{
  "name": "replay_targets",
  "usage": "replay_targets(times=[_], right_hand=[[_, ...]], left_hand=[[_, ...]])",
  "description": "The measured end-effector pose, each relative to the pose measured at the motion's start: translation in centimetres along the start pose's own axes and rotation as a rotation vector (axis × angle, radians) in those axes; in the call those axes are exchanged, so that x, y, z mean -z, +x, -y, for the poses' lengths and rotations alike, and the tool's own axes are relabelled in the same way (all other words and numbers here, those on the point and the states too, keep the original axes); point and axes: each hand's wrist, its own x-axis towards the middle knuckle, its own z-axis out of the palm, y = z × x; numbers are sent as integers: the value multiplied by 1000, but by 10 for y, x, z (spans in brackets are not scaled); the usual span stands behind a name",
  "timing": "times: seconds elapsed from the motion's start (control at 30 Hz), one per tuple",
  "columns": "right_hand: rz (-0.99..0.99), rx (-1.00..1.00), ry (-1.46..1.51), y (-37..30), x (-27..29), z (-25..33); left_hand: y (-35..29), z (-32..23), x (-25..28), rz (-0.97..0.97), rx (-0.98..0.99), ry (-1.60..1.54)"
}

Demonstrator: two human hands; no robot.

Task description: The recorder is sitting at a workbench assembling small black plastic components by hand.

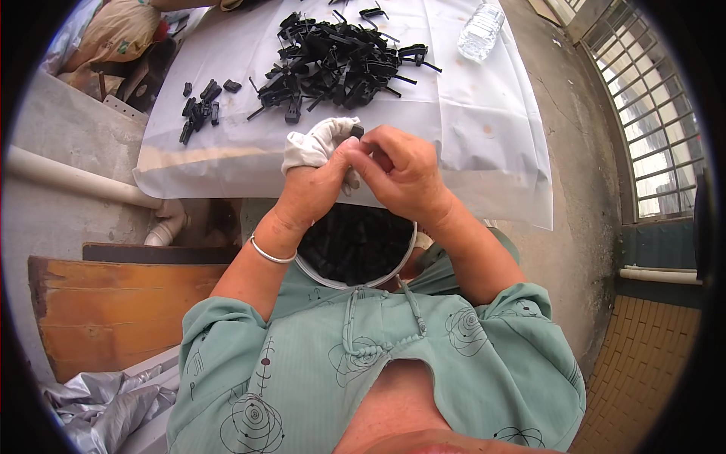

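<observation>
Left hand: above counter's near edge, fingers bent, partly covered by white cloth | Right hand: above same edge, fingers curled | Thumb tips: close together | Left forearm, right forearm: converging toward counter

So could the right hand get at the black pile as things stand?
Probably yes: the black pile lies just beyond the right hand, nothing visibly between, though it's busy against the left hand.

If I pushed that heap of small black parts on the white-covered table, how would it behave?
The heap of small black parts would probably snag together, since thin stems poke out and overlap. Blocky outer pieces seem unlikely to roll, having flat-looking sides.
</observation>
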Motion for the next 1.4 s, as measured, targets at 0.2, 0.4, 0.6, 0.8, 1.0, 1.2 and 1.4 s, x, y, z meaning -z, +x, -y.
replay_targets(times=[0.2, 0.4, 0.6, 0.8, 1.0, 1.2, 1.4], right_hand=[[131, -470, 287, 4, 0, -16], [314, -348, 161, 0, 5, -20], [361, -406, 145, 1, 2, -20], [306, -461, 126, -8, -11, -24], [238, -551, 261, -9, -25, -24], [393, -329, -45, 11, 9, -17], [275, -113, 116, 4, 8, -30]], left_hand=[[-11, 2, 1, 17, -68, -12], [-10, 3, 1, -117, -197, 416], [-8, 9, -1, -158, -318, 485], [-8, 13, 3, -167, -557, 849], [-9, 15, 7, -199, -577, 917], [-5, -2, 18, -110, -67, -22], [-3, 1, 16, -35, -69, 14]])
